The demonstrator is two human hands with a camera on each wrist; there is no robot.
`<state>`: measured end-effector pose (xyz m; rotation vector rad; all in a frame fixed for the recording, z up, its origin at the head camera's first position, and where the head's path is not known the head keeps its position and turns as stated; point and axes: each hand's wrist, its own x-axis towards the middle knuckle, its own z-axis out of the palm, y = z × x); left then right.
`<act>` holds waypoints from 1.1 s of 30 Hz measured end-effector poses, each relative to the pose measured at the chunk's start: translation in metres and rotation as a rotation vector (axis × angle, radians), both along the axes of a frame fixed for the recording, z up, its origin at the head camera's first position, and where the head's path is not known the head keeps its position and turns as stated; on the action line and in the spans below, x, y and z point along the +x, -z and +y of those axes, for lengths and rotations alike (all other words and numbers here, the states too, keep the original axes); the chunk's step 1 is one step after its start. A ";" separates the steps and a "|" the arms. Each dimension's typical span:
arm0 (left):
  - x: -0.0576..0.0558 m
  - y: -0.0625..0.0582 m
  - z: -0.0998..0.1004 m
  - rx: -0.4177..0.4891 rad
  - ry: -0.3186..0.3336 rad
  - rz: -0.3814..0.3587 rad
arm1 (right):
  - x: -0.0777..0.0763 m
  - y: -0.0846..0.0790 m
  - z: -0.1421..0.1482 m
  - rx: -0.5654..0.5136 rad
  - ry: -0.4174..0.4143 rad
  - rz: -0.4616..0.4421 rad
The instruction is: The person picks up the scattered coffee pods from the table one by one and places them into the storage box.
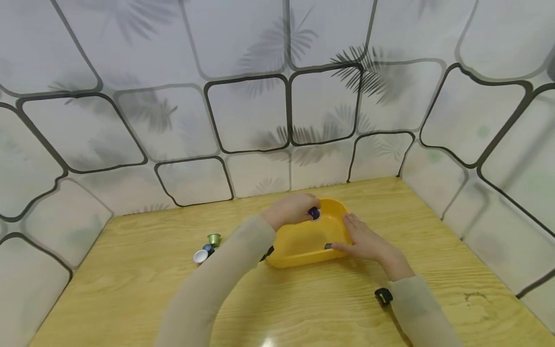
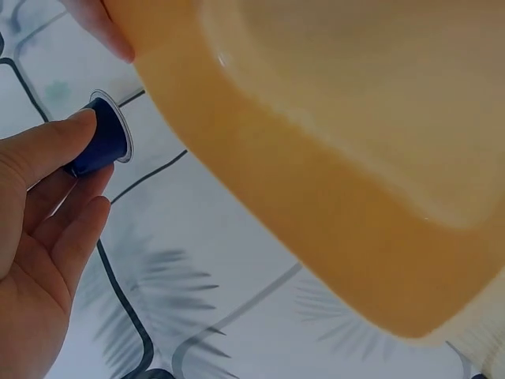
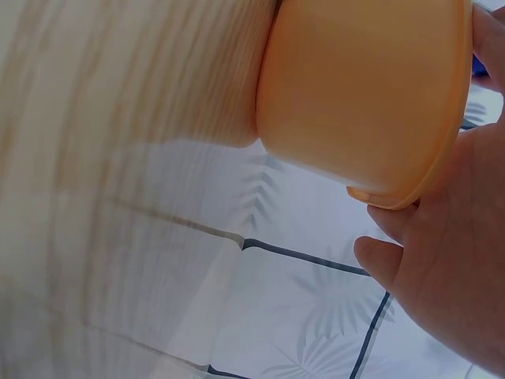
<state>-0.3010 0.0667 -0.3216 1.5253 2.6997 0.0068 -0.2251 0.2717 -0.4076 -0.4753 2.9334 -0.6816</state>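
My left hand (image 1: 295, 208) pinches a dark blue coffee capsule (image 2: 106, 136) between thumb and fingers. In the head view that hand is over the far part of a yellow plastic basin (image 1: 284, 261). My right hand (image 1: 368, 243) grips the basin's right rim, with the thumb over the near side. From the right wrist view, fingertips (image 3: 380, 260) show beside the basin's rim. A small grey spot shows at the right thumb's tip; I cannot tell what it is.
Left of the basin, a green capsule (image 1: 214, 239), a blue capsule (image 1: 208, 249) and a white-faced capsule (image 1: 200, 256) sit close together, partly beside my left sleeve. The wooden table (image 1: 108, 289) meets patterned fabric walls (image 1: 256, 115) at the back and sides.
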 end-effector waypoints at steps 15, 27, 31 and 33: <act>-0.017 0.007 0.027 -0.065 -0.020 0.009 | 0.000 -0.001 0.002 0.002 -0.009 -0.013; -0.032 0.026 0.042 -0.116 -0.014 0.068 | -0.001 0.002 -0.001 0.002 -0.001 -0.002; -0.036 0.033 0.048 -0.124 -0.011 0.061 | 0.000 0.001 0.000 0.000 0.003 -0.002; -0.038 0.036 0.052 -0.136 -0.016 0.049 | 0.000 0.001 0.001 0.003 -0.001 0.002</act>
